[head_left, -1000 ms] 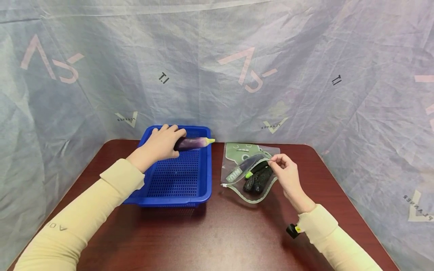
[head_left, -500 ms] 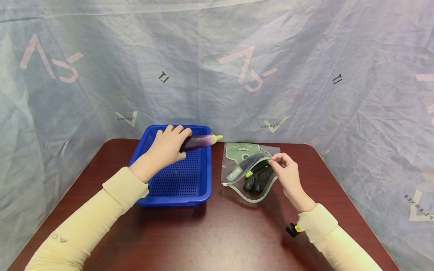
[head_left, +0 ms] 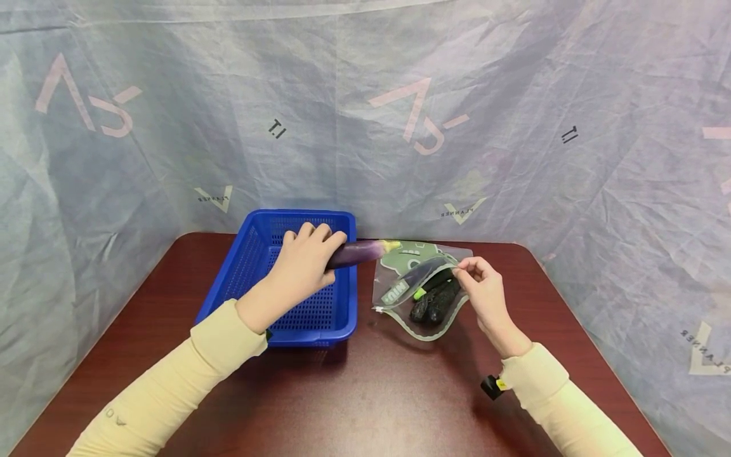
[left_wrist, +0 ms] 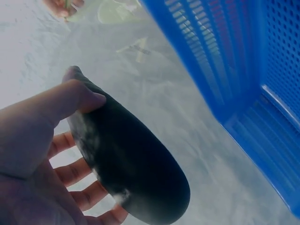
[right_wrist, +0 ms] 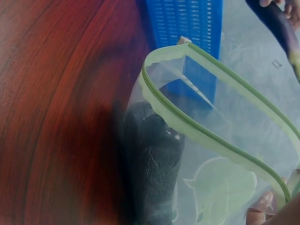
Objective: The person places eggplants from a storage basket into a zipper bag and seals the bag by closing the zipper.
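My left hand [head_left: 305,260] grips a purple eggplant [head_left: 356,253] above the right side of a blue plastic basket [head_left: 350,298]. The eggplant's yellowish stem end points right, over the back left corner of a clear zip bag [head_left: 394,323]. In the left wrist view, thumb and fingers wrap around the eggplant [left_wrist: 136,164]. My right hand [head_left: 484,289] pinches the bag's rim at its right side. The bag's mouth gapes, edged by a green zip strip [right_wrist: 211,133]. Dark wrinkled vegetables [head_left: 436,303] lie inside it, one with a bright green end.
The basket stands at the back left of the reddish-brown wooden table [head_left: 388,406]. A grey-blue printed cloth [head_left: 342,114] hangs behind and at both sides. A small black device [head_left: 492,386] sits at my right cuff.
My left hand has carried the eggplant rightward, from over the basket's middle to its right rim, with the stem end now over the bag. The right hand and bag stay almost still.
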The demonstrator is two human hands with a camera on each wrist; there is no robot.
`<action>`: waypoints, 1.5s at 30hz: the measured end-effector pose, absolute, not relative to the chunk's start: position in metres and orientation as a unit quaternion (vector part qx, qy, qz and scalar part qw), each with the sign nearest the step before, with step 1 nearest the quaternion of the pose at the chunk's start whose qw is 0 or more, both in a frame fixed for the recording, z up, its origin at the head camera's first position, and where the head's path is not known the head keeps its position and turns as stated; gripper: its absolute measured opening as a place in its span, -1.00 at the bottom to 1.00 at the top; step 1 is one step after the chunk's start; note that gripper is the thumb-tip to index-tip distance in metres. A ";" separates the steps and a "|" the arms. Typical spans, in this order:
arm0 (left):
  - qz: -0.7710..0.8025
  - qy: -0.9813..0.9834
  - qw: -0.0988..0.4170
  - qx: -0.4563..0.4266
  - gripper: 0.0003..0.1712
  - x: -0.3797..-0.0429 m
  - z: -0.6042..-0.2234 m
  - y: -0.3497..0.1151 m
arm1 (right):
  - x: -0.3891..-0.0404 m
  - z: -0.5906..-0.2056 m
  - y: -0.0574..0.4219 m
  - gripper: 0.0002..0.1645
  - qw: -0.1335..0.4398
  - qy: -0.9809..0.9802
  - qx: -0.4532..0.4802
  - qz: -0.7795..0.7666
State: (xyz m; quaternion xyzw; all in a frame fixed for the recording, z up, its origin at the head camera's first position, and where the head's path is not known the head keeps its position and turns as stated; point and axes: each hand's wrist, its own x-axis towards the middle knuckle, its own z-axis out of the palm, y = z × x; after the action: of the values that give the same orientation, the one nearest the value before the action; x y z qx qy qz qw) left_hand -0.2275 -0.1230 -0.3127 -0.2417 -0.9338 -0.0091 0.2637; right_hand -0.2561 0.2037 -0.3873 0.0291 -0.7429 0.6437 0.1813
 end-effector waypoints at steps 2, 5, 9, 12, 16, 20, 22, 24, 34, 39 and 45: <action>-0.008 -0.929 0.275 -0.247 -0.39 -0.225 -0.315 -0.119 | -0.256 -0.387 0.203 -0.92 0.181 -0.740 0.031 0.647; -0.007 -0.921 0.292 -0.258 -0.37 -0.220 -0.318 -0.112 | -0.255 -0.386 0.202 -0.92 0.182 -0.733 0.034 0.655; -0.009 -0.911 0.305 -0.278 -0.37 -0.214 -0.322 -0.102 | -0.255 -0.386 0.202 -0.92 0.180 -0.723 0.040 0.666; -0.005 -0.905 0.311 -0.291 -0.38 -0.208 -0.324 -0.094 | -0.256 -0.386 0.201 -0.92 0.180 -0.719 0.044 0.670; 0.003 -0.900 0.316 -0.300 -0.39 -0.202 -0.328 -0.085 | -0.256 -0.385 0.201 -0.92 0.182 -0.713 0.051 0.675; 0.004 -0.900 0.310 -0.307 -0.36 -0.200 -0.335 -0.076 | -0.256 -0.384 0.200 -0.93 0.181 -0.707 0.053 0.682; 0.005 -0.901 0.306 -0.308 -0.36 -0.199 -0.338 -0.070 | -0.256 -0.384 0.199 -0.92 0.181 -0.706 0.049 0.683; 0.009 -0.902 0.303 -0.306 -0.36 -0.197 -0.341 -0.065 | -0.256 -0.384 0.199 -0.92 0.180 -0.702 0.047 0.688; 0.030 -0.923 0.273 -0.271 -0.39 -0.192 -0.355 -0.034 | -0.254 -0.384 0.197 -0.88 0.178 -0.705 0.047 0.685; 0.035 -0.935 0.248 -0.251 -0.37 -0.190 -0.363 -0.021 | -0.254 -0.384 0.197 -0.88 0.177 -0.711 0.042 0.679; 0.042 -0.944 0.226 -0.235 -0.35 -0.188 -0.371 -0.009 | -0.254 -0.384 0.196 -0.92 0.170 -0.709 0.042 0.683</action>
State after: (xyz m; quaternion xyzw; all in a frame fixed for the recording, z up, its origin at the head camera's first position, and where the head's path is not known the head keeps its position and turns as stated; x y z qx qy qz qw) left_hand -0.1879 -0.0088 -0.3705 -0.2354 -0.9442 0.0423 0.2264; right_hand -0.2545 0.1960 -0.3839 0.0416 -0.7091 0.6831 0.1697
